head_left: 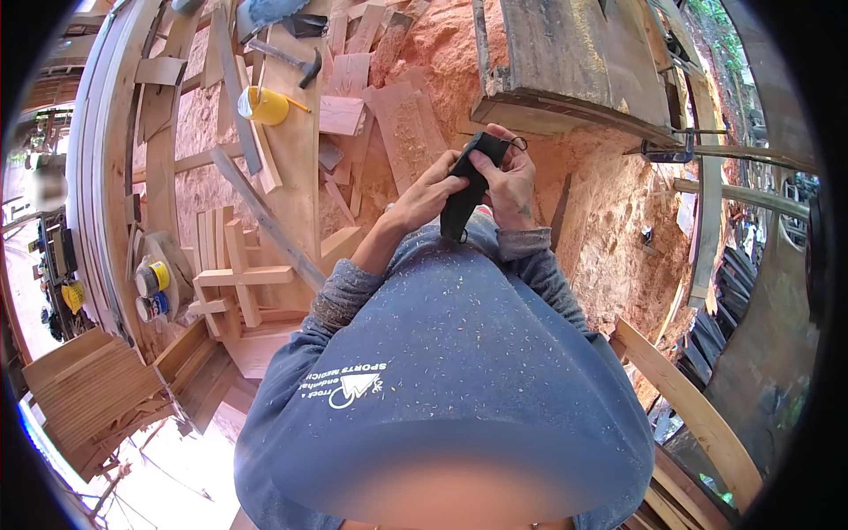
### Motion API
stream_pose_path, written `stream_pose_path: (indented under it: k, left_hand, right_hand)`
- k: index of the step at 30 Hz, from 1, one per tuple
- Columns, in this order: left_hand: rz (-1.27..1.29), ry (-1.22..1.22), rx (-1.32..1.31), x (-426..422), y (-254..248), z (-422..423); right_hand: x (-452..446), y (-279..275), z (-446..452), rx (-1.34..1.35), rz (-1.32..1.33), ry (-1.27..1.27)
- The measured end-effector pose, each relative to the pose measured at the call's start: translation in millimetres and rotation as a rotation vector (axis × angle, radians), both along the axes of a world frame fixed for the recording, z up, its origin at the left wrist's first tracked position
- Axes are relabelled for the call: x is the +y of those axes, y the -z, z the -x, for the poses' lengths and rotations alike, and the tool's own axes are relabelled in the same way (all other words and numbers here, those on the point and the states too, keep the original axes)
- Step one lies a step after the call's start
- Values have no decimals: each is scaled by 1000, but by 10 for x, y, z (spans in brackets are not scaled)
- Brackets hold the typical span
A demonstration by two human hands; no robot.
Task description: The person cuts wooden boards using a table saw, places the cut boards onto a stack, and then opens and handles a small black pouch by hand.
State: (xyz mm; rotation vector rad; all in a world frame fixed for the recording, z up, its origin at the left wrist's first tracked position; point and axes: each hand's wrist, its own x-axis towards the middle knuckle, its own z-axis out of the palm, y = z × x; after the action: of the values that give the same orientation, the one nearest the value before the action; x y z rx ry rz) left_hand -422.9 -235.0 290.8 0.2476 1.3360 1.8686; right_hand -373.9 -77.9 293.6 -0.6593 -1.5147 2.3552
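Observation:
Both of my hands are together in front of my waist, holding a black folded cloth piece (463, 200) that looks like a face mask. A thin dark loop shows at its upper right end and a small one at its lower end. My left hand (426, 192) pinches it from the left side, thumb across its face. My right hand (510, 181) grips the upper part, with the thumb pressed on the front and the fingers partly hidden behind. Wood dust speckles my blue sweatshirt (459, 327).
To the left, a wooden bench plank (296, 168) carries a hammer (305, 66) and a yellow cup (263, 105). Jointed wooden pieces (243, 276) and lidded jars (152, 278) are nearer. Board offcuts (402, 124) lie on the dusty ground, and a weathered wooden table (574, 71) stands ahead right.

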Motion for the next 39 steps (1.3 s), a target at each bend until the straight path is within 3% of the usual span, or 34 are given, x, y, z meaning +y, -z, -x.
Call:
stream_pose_path:
  k: [1, 4, 7, 11, 14, 17, 20, 27, 30, 33, 36, 39]
  left_hand:
    - [-11, 0, -14, -2, 3, 18]
    - [212, 153, 244, 10, -47, 105]
    - [265, 153, 469, 24, -83, 44]
    - [116, 94, 60, 76, -103, -31]
    - [31, 229, -25, 44, -145, 9]
    - [59, 304, 95, -9, 95, 63]
    - [172, 216, 234, 34, -179, 10]
    - [176, 83, 123, 169, -104, -63]
    - [317, 66, 152, 188, -96, -54]
    - [330, 110, 134, 191, -61, -51]
    - [138, 12, 228, 291, -13, -99]
    - [184, -146, 313, 412, -369, -92]
  right_hand:
    - [5, -14, 2, -8, -9, 7]
    - [12, -67, 21, 55, -137, 72]
    - [7, -46, 72, 169, -326, 231]
    - [117, -173, 83, 126, -401, 277]
    - [191, -156, 96, 107, -352, 281]
    - [186, -160, 64, 83, -346, 260]
    - [146, -194, 23, 63, -339, 251]
    - [154, -141, -52, 82, -303, 242]
    - [113, -229, -167, 50, -353, 206]
    - [80, -186, -196, 63, -463, 201]
    - [127, -232, -204, 43, -492, 192]
    - [157, -273, -198, 6, -449, 144]
